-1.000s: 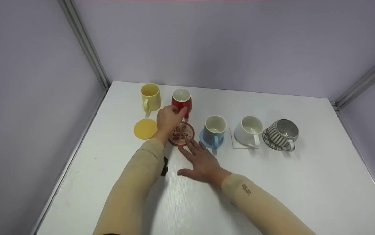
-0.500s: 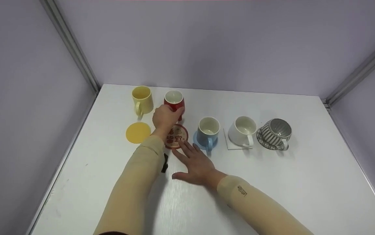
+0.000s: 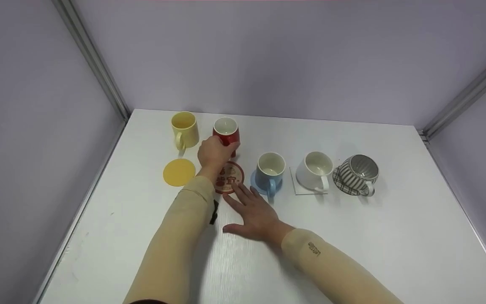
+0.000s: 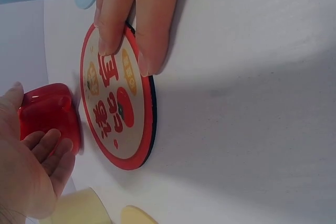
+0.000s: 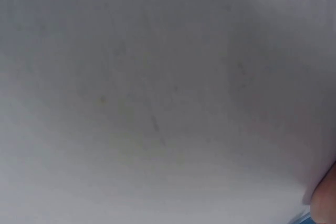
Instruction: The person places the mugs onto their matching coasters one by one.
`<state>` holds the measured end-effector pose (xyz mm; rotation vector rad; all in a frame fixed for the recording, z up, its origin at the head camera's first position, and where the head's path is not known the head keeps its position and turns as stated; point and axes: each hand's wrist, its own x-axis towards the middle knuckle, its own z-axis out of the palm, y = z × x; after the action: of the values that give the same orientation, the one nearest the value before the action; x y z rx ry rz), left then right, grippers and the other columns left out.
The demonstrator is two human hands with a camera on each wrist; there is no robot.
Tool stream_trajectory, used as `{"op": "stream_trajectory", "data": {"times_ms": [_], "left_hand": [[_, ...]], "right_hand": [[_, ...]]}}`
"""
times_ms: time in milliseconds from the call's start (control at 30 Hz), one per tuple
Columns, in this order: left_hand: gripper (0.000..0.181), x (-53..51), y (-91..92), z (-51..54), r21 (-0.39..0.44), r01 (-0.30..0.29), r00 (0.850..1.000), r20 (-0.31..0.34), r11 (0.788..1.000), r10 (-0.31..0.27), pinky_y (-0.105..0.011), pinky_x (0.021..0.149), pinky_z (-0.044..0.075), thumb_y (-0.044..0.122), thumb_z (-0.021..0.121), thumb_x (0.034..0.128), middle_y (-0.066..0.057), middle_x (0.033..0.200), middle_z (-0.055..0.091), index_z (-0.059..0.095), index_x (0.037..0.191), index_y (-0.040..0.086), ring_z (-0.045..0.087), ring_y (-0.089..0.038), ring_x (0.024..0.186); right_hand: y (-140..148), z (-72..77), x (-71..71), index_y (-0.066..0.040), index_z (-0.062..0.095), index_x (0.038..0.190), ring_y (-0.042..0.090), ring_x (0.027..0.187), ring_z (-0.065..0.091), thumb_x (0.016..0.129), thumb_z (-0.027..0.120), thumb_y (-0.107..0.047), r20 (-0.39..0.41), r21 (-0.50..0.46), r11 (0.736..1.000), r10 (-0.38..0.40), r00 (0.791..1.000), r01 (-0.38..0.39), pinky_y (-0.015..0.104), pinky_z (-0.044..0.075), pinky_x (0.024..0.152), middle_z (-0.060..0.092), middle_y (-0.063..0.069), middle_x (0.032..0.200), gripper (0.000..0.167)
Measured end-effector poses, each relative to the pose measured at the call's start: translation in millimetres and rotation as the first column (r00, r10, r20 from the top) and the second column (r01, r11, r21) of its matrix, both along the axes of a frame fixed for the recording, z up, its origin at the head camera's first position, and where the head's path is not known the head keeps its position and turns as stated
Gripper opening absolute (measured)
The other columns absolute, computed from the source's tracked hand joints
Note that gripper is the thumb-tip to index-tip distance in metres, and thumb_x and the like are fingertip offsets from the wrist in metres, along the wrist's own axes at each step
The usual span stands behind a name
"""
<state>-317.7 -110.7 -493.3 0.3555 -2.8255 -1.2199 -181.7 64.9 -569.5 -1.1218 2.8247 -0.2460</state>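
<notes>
The red mug (image 4: 47, 115) on the far side looks like glossy ceramic, the printed coaster (image 4: 113, 100) smooth and matt — the white tabletop (image 3: 395, 236) faintly shiny — and the beige sleeves (image 3: 175, 236) matt, creased cloth.

Layout on the table (image 3: 395, 240), as a dial centred on the middle coaster (image 3: 230, 175), 12 o'clock away from the person. At 12, the held mug (image 3: 227, 133), with the left hand (image 3: 214, 153) at its 7 o'clock side; between 10 and 11, the corner mug (image 3: 185, 131); at 9, the leftmost coaster (image 3: 179, 172); at 3, successively outward, the inner mug (image 3: 270, 172) on the inner coaster (image 3: 255, 182), the next mug (image 3: 312, 172) on the next coaster (image 3: 299, 189), and the outermost mug (image 3: 354, 174) on the outermost coaster (image 3: 344, 187); at 5, the right hand (image 3: 255, 215), fingertips on the middle coaster's edge.
</notes>
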Motion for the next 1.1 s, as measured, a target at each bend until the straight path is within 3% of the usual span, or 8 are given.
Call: {"op": "stream_trajectory", "data": {"times_ms": [367, 667, 867, 1100], "left_hand": [[0.059, 5.3, -2.0, 2.3, 0.109, -0.016, 1.0, 0.003, 0.994, 0.016, -0.044, 0.11, 0.052, 0.042, 0.082, 0.0938, -0.012, 0.132, 0.073, 0.066, 0.137, 0.007, 0.068, -0.028, 0.115], [0.058, 7.5, -13.8, 2.8, 0.139, 0.008, 1.0, 0.015, 0.99, -0.01, -0.044, 0.108, 0.053, 0.04, 0.083, 0.0938, -0.012, 0.131, 0.071, 0.064, 0.137, 0.006, 0.067, -0.027, 0.114], [0.051, 8.9, -21.0, -0.2, 0.135, 0.026, 1.0, -0.011, 0.991, -0.025, -0.042, 0.105, 0.055, 0.037, 0.081, 0.0964, -0.014, 0.128, 0.072, 0.067, 0.132, 0.003, 0.067, -0.027, 0.111], [0.04, 9.5, -25.6, -4.0, 0.178, 0.054, 0.997, -0.065, 0.983, -0.043, -0.039, 0.1, 0.057, 0.029, 0.077, 0.1001, -0.015, 0.118, 0.076, 0.072, 0.127, -0.001, 0.07, -0.025, 0.105]], "right_hand": [[0, 0.0, -0.6, -0.028, 0.015, 0.172, 0.025, 0.164, -0.001, 0.096, 0.03, -0.087, -0.01, -0.011, 1.0, 0.001, 1.0, -0.001, 0.047, 0.006, 0.131, 0.0, 0.008, 0.179, 0.098], [-3, 0.3, 1.7, -0.027, 0.018, 0.172, 0.025, 0.164, 0.0, 0.095, 0.031, -0.088, -0.015, -0.008, 1.0, 0.0, 1.0, 0.0, 0.047, 0.008, 0.131, 0.001, 0.007, 0.179, 0.099], [-4, 1.1, 3.0, -0.029, 0.015, 0.172, 0.024, 0.164, -0.002, 0.094, 0.029, -0.089, 0.007, 0.01, 1.0, -0.008, 1.0, 0.008, 0.047, 0.006, 0.131, -0.001, 0.005, 0.179, 0.099], [-3, 0.2, 1.8, -0.027, 0.021, 0.171, 0.026, 0.164, 0.002, 0.096, 0.035, -0.086, -0.001, -0.037, 0.999, 0.004, 1.0, -0.004, 0.048, 0.009, 0.132, 0.004, 0.009, 0.179, 0.097]]}}
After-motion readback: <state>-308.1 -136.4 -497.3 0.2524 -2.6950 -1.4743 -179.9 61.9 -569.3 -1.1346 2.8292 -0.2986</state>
